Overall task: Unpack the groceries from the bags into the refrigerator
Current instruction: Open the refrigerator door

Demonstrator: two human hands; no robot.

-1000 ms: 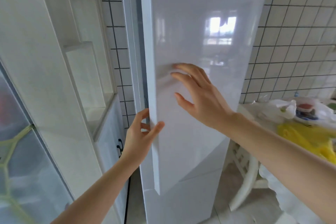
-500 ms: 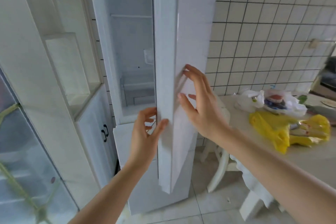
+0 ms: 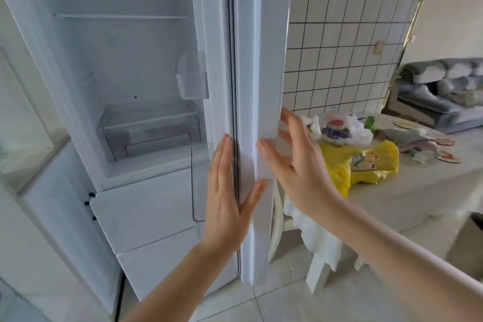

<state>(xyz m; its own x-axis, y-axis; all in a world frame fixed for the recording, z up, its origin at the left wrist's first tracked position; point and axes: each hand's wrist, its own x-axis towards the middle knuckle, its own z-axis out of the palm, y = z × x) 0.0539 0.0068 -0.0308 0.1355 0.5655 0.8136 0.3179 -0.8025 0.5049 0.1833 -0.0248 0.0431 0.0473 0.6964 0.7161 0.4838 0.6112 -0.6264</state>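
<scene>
The white refrigerator (image 3: 125, 65) stands open, its inside bare with a glass shelf and a clear drawer (image 3: 149, 133). Its door (image 3: 256, 60) is seen edge-on in the middle of the view. My left hand (image 3: 227, 188) lies flat on the door's inner side, thumb hooked around the edge. My right hand (image 3: 295, 162) presses the outer face with spread fingers. On the table to the right lie a yellow grocery bag (image 3: 337, 165) and a white grocery bag (image 3: 337, 128) with packaged items inside.
A pale table (image 3: 418, 198) with a white cloth stands right of the door, a white stool leg (image 3: 316, 272) under it. A tiled wall (image 3: 339, 47) is behind. A white cabinet (image 3: 23, 138) flanks the fridge at left. A grey sofa (image 3: 439, 91) sits far right.
The refrigerator door has swung wide open, from nearly shut to edge-on, revealing the interior. Both hands stayed on the door and moved right with it; the view shifted right toward the table.
</scene>
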